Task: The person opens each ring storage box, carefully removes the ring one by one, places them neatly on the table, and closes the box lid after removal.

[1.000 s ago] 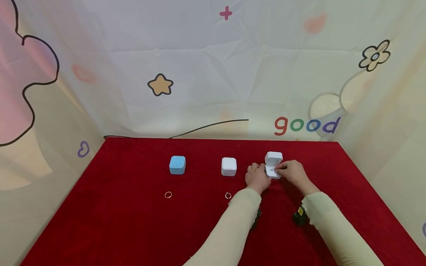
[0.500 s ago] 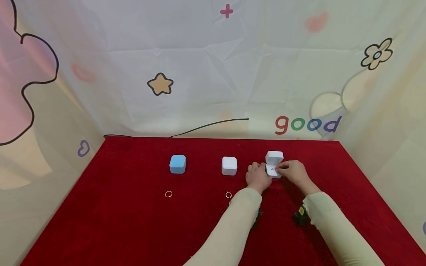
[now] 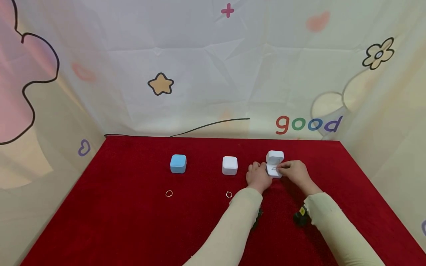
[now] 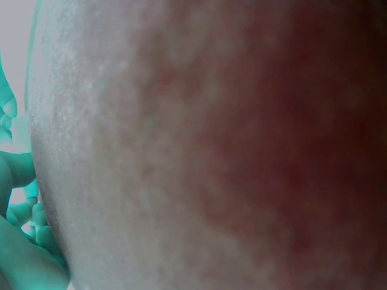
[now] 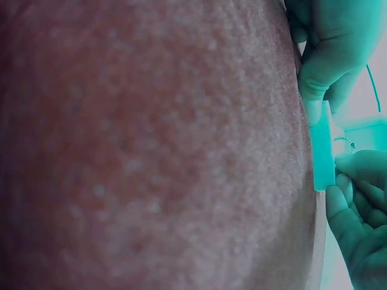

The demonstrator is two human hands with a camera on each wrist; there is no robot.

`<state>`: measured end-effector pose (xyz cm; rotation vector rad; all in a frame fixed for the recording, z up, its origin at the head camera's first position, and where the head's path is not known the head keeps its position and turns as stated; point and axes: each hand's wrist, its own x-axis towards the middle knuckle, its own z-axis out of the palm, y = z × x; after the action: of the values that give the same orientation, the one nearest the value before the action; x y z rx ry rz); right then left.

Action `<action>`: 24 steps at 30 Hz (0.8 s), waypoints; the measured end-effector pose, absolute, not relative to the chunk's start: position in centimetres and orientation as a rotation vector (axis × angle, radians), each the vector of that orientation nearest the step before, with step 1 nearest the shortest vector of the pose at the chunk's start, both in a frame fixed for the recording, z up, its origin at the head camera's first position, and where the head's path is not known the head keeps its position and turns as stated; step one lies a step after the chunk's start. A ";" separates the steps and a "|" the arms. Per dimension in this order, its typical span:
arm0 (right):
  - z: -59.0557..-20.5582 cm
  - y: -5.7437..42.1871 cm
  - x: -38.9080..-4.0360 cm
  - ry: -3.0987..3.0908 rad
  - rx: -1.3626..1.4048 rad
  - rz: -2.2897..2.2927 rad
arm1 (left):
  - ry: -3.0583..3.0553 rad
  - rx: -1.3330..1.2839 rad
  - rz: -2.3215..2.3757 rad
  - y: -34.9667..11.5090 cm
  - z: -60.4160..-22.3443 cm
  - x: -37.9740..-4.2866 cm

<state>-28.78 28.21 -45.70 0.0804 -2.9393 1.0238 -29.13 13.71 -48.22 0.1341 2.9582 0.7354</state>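
An opened white ring box [image 3: 274, 158] stands at the right back of the red cloth, its lid raised. My left hand [image 3: 258, 178] grips the box's left side; the right wrist view shows its thumb [image 5: 314, 99] against the front wall. From the right, my right hand [image 3: 296, 173] reaches in and pinches a small ring [image 3: 274, 168] with thumb and forefinger. Seen close, this ring [image 5: 346, 143] has a beaded-looking band and stands over the white insert, partly behind the fingertips. In the left wrist view, blurred skin covers most of the picture.
A closed white box [image 3: 230, 165] stands left of my left hand, and a closed light blue box [image 3: 178, 163] farther left. In front of them lie an open-ended ring [image 3: 229, 194], close to my left sleeve, and a gold-toned ring [image 3: 169, 193]. A printed curtain [image 3: 199, 99] rises behind the table.
Both hands stay at the opened box. The ring at my right fingertips has shifted slightly within it, and the whole head view has drifted a little.
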 end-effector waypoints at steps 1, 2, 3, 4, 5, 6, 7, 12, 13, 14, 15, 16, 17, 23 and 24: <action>-45.7 28.3 -28.8 -2.943 0.077 1.026 | 2.956 0.134 0.735 13.7 -48.1 -29.1; -45.7 28.3 -28.8 -2.946 0.071 1.032 | 2.956 0.134 0.735 13.7 -48.1 -29.1; -45.7 28.4 -28.8 -2.949 0.069 1.041 | 2.954 0.135 0.731 13.7 -48.0 -29.0; -45.6 28.4 -28.9 -2.952 0.061 1.052 | 2.955 0.137 0.729 13.7 -47.8 -29.0; -45.6 28.5 -28.9 -2.954 0.056 1.067 | 2.952 0.139 0.725 13.7 -47.7 -28.9; -45.7 28.5 -28.9 -2.955 0.047 1.082 | 2.954 0.140 0.723 13.7 -47.6 -28.8; -45.6 28.5 -28.9 -2.956 0.042 1.094 | 2.956 0.142 0.724 13.6 -47.5 -28.8; -45.6 28.6 -28.9 -2.954 0.022 1.121 | 2.965 0.145 0.721 13.5 -47.1 -28.5; -45.5 28.6 -28.9 -2.954 0.018 1.122 | 2.963 0.144 0.725 13.5 -47.1 -28.4; -45.5 28.6 -28.9 -2.954 0.015 1.122 | 2.963 0.143 0.723 13.5 -47.1 -28.4; -45.5 28.6 -28.9 -2.955 0.010 1.125 | 2.962 0.142 0.721 13.5 -47.0 -28.4; -45.6 28.6 -28.9 -2.956 0.005 1.128 | 2.960 0.139 0.721 13.5 -47.0 -28.3; -45.6 28.6 -28.9 -2.958 -0.003 1.129 | 2.958 0.138 0.719 13.5 -46.9 -28.3; -45.5 28.6 -28.9 -2.965 -0.014 1.145 | 2.944 0.127 0.711 13.4 -46.8 -28.3; -45.5 28.6 -28.9 -2.964 -0.015 1.150 | 2.945 0.126 0.711 13.4 -46.8 -28.3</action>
<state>-28.87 28.61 -45.50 -0.0155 -2.9639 1.1497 -28.31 13.43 -46.82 0.1258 2.9454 0.7114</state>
